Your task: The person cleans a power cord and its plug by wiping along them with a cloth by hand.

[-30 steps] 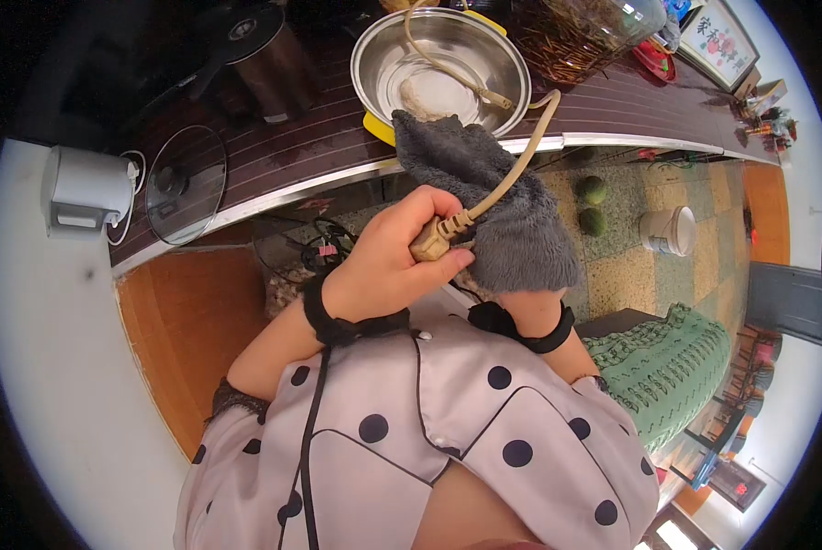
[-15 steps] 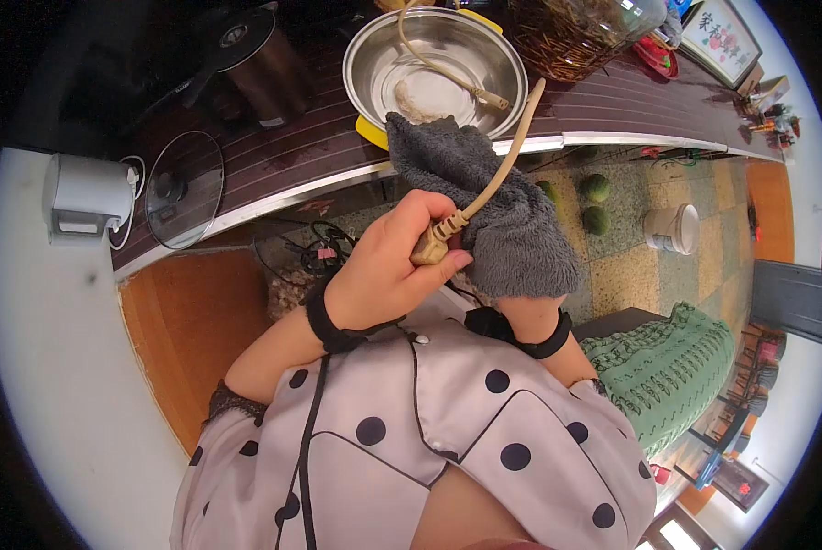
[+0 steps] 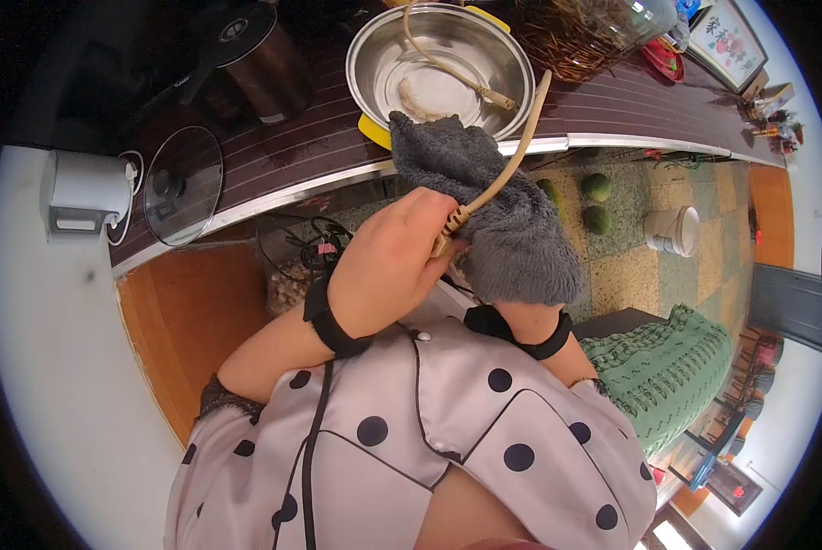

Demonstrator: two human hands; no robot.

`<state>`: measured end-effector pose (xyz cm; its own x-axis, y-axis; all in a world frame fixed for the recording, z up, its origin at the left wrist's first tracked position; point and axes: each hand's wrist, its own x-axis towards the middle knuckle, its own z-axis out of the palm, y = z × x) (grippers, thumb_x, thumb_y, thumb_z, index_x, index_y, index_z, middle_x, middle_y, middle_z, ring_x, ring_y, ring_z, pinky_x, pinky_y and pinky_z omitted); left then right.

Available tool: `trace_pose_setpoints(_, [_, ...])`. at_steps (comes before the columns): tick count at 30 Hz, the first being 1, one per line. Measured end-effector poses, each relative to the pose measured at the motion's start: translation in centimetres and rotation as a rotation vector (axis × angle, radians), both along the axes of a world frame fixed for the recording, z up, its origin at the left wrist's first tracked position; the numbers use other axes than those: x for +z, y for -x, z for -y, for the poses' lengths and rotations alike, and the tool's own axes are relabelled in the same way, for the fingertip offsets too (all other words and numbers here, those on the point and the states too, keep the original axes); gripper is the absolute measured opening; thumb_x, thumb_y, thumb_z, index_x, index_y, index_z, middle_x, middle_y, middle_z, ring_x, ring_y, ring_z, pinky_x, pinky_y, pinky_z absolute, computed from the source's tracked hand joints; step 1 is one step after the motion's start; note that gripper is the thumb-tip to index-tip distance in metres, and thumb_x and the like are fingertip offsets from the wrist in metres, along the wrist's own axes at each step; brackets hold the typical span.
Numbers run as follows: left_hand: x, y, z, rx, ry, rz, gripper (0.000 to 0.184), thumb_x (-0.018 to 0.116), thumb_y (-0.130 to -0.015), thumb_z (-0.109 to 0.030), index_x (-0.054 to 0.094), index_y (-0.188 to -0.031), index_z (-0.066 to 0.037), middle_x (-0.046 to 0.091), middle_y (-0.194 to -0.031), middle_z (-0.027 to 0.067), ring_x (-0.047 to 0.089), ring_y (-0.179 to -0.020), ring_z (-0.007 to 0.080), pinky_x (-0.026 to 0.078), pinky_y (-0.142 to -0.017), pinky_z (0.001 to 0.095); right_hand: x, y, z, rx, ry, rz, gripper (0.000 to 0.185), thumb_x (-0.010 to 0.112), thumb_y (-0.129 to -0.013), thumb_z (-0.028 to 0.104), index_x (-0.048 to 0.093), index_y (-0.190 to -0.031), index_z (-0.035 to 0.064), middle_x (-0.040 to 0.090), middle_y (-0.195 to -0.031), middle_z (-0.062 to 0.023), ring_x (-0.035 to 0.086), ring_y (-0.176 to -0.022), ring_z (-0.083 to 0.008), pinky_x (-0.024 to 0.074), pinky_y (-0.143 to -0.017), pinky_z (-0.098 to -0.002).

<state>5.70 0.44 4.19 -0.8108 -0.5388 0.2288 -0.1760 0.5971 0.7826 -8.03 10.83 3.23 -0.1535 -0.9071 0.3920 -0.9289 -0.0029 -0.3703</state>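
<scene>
My left hand point(image 3: 388, 261) is closed around the plug end of a beige power cord point(image 3: 507, 174), and its fingers hide most of that plug point(image 3: 440, 245). From there the cord rises across a fluffy grey cloth point(image 3: 521, 234). My right hand point(image 3: 530, 316) is inside or under this cloth; only the part near the wrist shows, so its fingers are hidden. Just beyond the cloth's upper end is a steel pot point(image 3: 361, 73) with yellow handles. A connector point(image 3: 495, 97) on a beige cord hangs over the pot, above a pale, blurry lump point(image 3: 416, 99) inside it.
On the dark counter point(image 3: 310, 147), a glass lid point(image 3: 191, 197) lies at the left edge near a dark kettle point(image 3: 264, 78). A wicker basket point(image 3: 571, 41) stands right of the pot. Below are green melons point(image 3: 597, 218) and a white bucket point(image 3: 675, 229) on the floor. A green cloth point(image 3: 672, 371) covers something at right.
My left hand has rolled over and shifted slightly up, so its back faces me and less of the plug shows. The cord's upper bend has moved a little right. The grey cloth is nearly still.
</scene>
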Motion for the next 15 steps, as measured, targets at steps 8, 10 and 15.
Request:
trace_pose_setpoints(8, [0.41, 0.07, 0.30, 0.025, 0.122, 0.005, 0.034, 0.064, -0.068, 0.000, 0.047, -0.098, 0.000, 0.050, -0.090, 0.0163, 0.052, -0.084, 0.0369, 0.042, -0.071, 0.0406, 0.13, -0.06, 0.15, 0.014, 0.097, -0.183, 0.036, 0.059, -0.077, 0.019, 0.059, -0.112, 0.0132, 0.055, -0.111, -0.0123, 0.053, -0.099, -0.0311, 0.0444, -0.081, -0.0410])
trace_pose_setpoints(10, [0.41, 0.03, 0.31, 0.027, 0.129, 0.020, 0.034, 0.064, -0.067, 0.000, 0.047, -0.098, 0.000, 0.050, -0.090, 0.0165, 0.052, -0.084, 0.0370, 0.042, -0.071, 0.0406, 0.20, -0.25, 0.22, -0.007, 0.073, -0.143, 0.038, 0.060, -0.076, 0.019, 0.058, -0.113, 0.0128, 0.056, -0.111, -0.0120, 0.053, -0.100, -0.0309, 0.0442, -0.082, -0.0411])
trace_pose_setpoints(15, [0.00, 0.03, 0.13, 0.012, 0.008, -0.098, 0.032, 0.065, -0.071, -0.004, 0.047, -0.098, -0.001, 0.049, -0.086, 0.0142, 0.053, -0.081, 0.0332, 0.043, -0.070, 0.0383, 0.79, -0.59, 0.45, -0.024, 0.038, -0.078, 0.040, 0.061, -0.075, 0.020, 0.058, -0.114, 0.0130, 0.056, -0.112, -0.0117, 0.053, -0.101, -0.0309, 0.0440, -0.083, -0.0414])
